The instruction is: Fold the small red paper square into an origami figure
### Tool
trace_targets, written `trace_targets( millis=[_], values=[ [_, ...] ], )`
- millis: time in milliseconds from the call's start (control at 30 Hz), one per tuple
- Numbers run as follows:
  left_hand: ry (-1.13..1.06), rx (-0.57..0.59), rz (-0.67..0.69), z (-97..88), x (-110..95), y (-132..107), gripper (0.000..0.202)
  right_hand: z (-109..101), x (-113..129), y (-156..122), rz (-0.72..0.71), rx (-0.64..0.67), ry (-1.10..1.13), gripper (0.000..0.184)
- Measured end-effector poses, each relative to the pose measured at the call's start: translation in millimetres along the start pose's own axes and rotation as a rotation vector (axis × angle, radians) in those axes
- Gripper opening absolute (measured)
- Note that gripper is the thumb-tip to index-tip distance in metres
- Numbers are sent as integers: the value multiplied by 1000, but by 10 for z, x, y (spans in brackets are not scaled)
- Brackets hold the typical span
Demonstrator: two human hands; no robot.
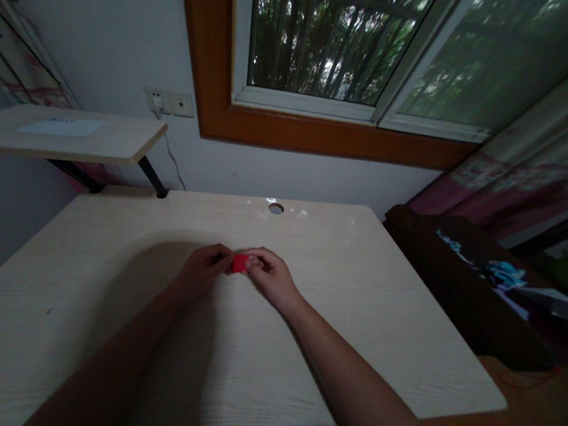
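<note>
A small, flat red piece point(239, 263), which looks like paper, is between my two hands just above or on the pale wooden desk point(331, 351). My left hand point(206, 266) pinches its left edge between thumb and fingers. On the opposite edge, the thumb and fingers of my right hand point(271, 273) are closed on it too. My fingertips cover both ends of the piece, so its full outline is hidden. Whether it touches the desk I cannot tell.
A raised shelf point(119, 147) with a white sheet point(62, 126) stands at the back left. A round cable hole point(276, 209) sits near the desk's rear edge. Behind are wall sockets point(169, 102) and a window. Dark furniture point(458, 277) with items on it stands right.
</note>
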State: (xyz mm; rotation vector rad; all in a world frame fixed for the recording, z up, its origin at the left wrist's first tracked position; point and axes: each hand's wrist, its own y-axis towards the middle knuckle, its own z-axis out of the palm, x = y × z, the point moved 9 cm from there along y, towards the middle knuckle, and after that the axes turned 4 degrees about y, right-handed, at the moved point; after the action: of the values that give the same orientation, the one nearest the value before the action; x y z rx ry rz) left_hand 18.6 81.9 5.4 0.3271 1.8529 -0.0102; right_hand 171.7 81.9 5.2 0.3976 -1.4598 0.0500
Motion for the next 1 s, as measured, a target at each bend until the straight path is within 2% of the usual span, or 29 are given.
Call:
trace_targets(
  millis=[267, 600, 800, 1000],
  values=[
    [5, -6, 15, -2, -90, -11, 27, -17, -8, -10, -29, -9, -52, 26],
    [52, -40, -5, -37, 52, 0, 25, -34, -40, -8, -30, -16, -105, 25],
    [105, -65, 12, -65, 43, 9, 24, -22, -56, 4, 26, -21, 15, 24],
    [149, -45, 30, -58, 33, 16, 24, -33, -52, 3, 33, -24, -42, 19]
  ],
)
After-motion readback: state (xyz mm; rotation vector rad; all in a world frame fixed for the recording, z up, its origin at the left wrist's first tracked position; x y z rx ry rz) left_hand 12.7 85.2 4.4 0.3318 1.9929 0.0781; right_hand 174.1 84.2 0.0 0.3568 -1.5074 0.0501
